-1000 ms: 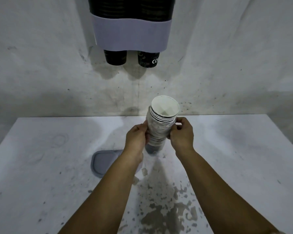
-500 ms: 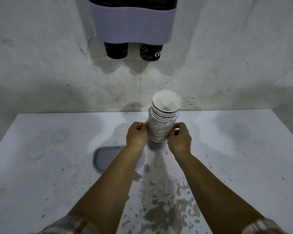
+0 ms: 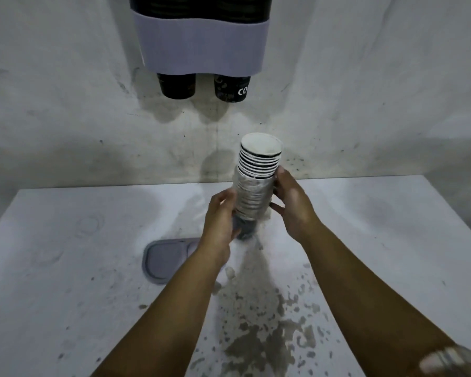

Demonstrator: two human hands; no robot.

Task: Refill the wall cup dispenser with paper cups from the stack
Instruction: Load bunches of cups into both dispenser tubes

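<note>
Paper cup stack (image 3: pixel 256 186) clasped between left hand (image 3: pixel 220 221) and right hand (image 3: pixel 291 205) near the surface's (image 3: pixel 65 268) far edge; tilt could spill loosely nested cups.

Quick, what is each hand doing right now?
Left hand: closed around the lower part of the stack of paper cups.
Right hand: holding the same stack higher up, fingers curled on its side.

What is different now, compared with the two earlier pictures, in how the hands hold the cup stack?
The right hand has slid up the cup stack, its fingers now near the bared rims. The left hand has dropped toward the dark bottom cup. More white rims show at the top. Both hands still grip the stack, which stays upright. The wall dispenser and the grey lid on the table are unchanged.
</note>
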